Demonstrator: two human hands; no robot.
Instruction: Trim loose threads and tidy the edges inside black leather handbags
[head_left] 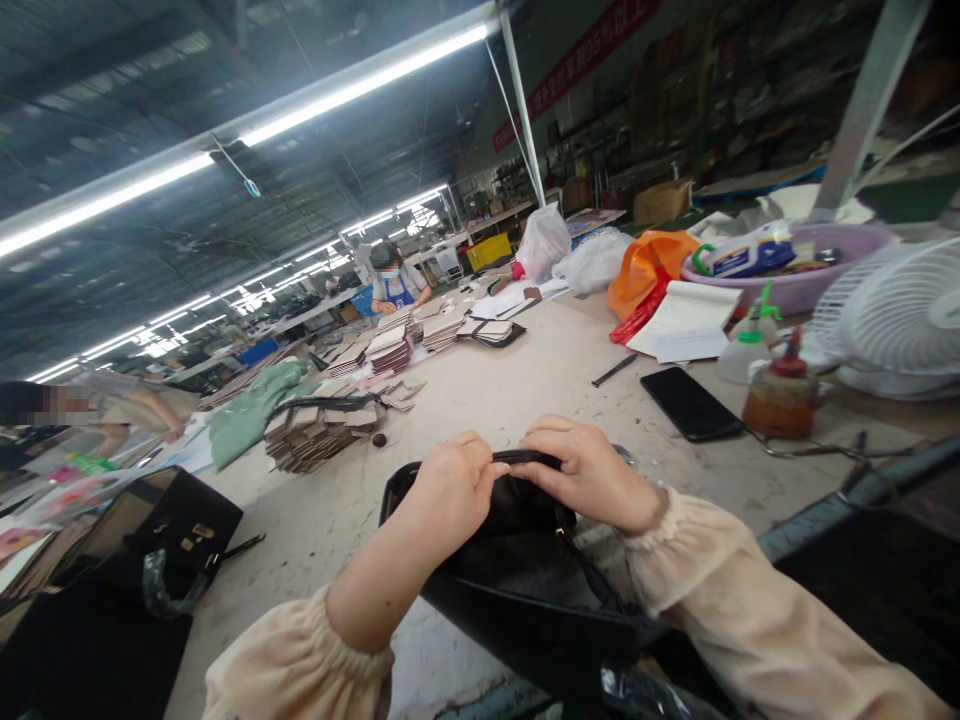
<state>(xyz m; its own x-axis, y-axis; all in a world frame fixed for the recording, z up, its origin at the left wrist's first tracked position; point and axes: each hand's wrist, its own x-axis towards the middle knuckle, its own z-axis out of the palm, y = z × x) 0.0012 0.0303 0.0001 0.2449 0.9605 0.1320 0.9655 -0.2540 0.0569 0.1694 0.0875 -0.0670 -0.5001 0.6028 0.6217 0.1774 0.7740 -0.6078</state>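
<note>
A black bag [525, 610] lies open at the table's near edge, its inside partly showing. My left hand [461, 485] is closed on the far rim of the bag, its fingertips pinching the black edge. Just to its right, my right hand [581, 465] pinches the same rim, thumb below and fingers on top. The two hands nearly touch at the fingertips. A clear-wrapped handle [645, 690] hangs at the bag's near side. My wrists cover part of the bag.
Another black bag [180, 530] stands at left. Beyond are stacked pieces [322, 430]. To the right lie a phone [690, 403], a red-topped bottle [784, 395], a white fan [900, 310] and a purple basin [795, 290]. A person [396, 285] works across the table; another leans at far left.
</note>
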